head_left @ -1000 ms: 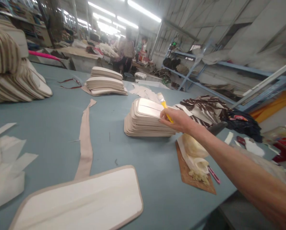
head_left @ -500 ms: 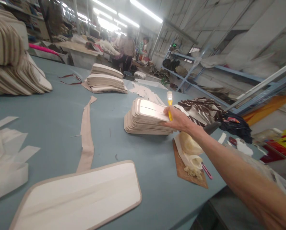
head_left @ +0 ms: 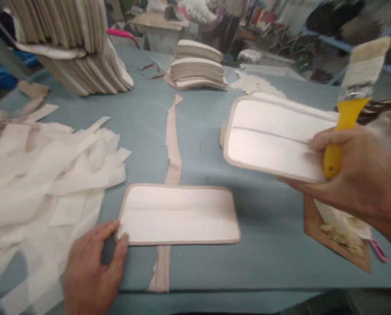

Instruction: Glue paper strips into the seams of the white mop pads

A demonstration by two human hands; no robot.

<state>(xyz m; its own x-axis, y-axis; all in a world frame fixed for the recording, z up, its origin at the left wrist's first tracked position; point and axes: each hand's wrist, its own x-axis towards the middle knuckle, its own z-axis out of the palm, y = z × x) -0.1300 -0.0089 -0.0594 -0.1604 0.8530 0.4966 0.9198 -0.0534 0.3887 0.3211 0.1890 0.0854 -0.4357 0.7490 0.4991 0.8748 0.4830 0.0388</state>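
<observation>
A white padded panel with a beige bound edge [head_left: 182, 218] lies flat on the table across a beige fabric strip [head_left: 173, 153]. My left hand [head_left: 95, 262] grips its left end, thumb at the lower corner and forefinger on the side edge. In my right hand [head_left: 359, 170] are a paintbrush [head_left: 349, 107], yellow-handled with pale bristles pointing up, and a second white panel [head_left: 274, 135], pinched at its right end. That panel is tilted in front of a stack of panels, mostly hidden behind it.
Thin white strips [head_left: 80, 188] are heaped at the left. Behind them rises a tall stack of panels [head_left: 87, 65], with a smaller stack [head_left: 198, 70] at the back. On the right, a brown board [head_left: 333, 240] carries yellowish scraps, beside a pink-handled tool [head_left: 378, 250].
My view has turned left and down. My left hand has come into view at the table panel. The right hand, brush still in it, has come nearer and lifted a panel off the stack.
</observation>
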